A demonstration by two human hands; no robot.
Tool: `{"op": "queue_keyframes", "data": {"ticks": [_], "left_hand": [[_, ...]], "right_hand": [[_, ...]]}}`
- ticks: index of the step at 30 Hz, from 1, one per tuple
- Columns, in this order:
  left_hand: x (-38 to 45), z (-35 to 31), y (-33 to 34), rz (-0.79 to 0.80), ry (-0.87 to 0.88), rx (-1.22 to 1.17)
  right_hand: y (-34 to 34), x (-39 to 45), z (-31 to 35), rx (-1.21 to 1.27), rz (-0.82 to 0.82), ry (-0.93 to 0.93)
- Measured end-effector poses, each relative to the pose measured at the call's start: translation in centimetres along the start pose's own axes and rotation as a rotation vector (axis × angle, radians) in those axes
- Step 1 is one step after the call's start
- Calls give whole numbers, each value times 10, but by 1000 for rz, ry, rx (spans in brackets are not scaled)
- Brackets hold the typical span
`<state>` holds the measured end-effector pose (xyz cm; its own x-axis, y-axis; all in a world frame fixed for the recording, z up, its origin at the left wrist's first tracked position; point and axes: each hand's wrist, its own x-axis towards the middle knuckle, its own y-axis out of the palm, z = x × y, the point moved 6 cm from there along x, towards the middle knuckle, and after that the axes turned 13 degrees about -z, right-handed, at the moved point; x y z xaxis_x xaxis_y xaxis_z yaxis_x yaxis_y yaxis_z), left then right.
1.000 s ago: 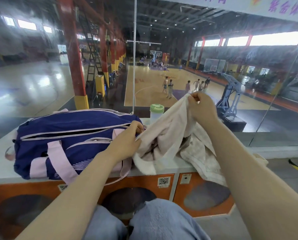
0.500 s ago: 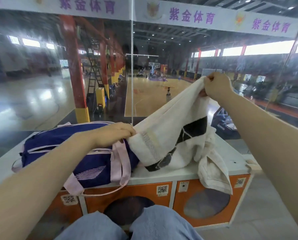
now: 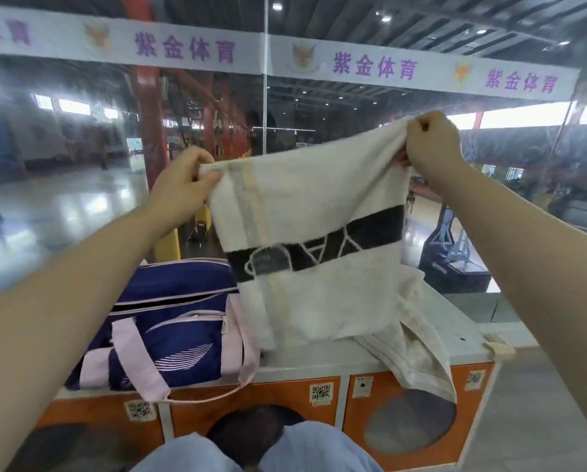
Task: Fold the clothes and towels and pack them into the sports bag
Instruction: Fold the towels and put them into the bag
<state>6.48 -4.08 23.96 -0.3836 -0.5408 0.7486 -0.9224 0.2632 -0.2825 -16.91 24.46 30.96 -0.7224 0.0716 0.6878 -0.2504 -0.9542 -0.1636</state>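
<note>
I hold a white towel with a black band and pale stripes spread out in the air in front of me. My left hand pinches its upper left corner and my right hand grips the upper right corner, higher up. The towel's lower edge hangs just above the cabinet top. A navy sports bag with pink straps lies on the cabinet at the left, below my left hand, its zip partly apart. A second pale cloth lies crumpled behind the towel and droops over the cabinet's front edge at the right.
The bag and cloth rest on a white-topped cabinet with orange doors. A glass wall stands right behind it, with a sports hall beyond. My knees are at the bottom of the view, close to the cabinet front.
Both hands have lifted the towel off the cabinet and pulled its top edge apart, so it now hangs flat. My left hand rose from beside the bag to chest height.
</note>
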Motion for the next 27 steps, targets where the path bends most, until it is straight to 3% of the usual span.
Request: {"op": "queue_keyframes", "data": {"ticks": [6, 11, 14, 17, 20, 23, 27], "left_hand": [[20, 2, -10, -53, -219, -287], [33, 2, -7, 80, -309, -302], [42, 7, -4, 24, -345, -351], [45, 24, 19, 14, -317, -140], [37, 45, 52, 159, -192, 260], [31, 65, 86, 243, -222, 306], [25, 83, 127, 279, -293, 311]], "right_hand": [[-13, 7, -1, -22, 28, 4], [-16, 10, -13, 5, 152, 91], [-16, 15, -17, 8, 178, 84], [-6, 14, -42, -34, 273, 200], [13, 7, -73, -315, 452, 102], [28, 5, -102, -349, 405, 66], [57, -6, -152, -225, 446, 279]]}}
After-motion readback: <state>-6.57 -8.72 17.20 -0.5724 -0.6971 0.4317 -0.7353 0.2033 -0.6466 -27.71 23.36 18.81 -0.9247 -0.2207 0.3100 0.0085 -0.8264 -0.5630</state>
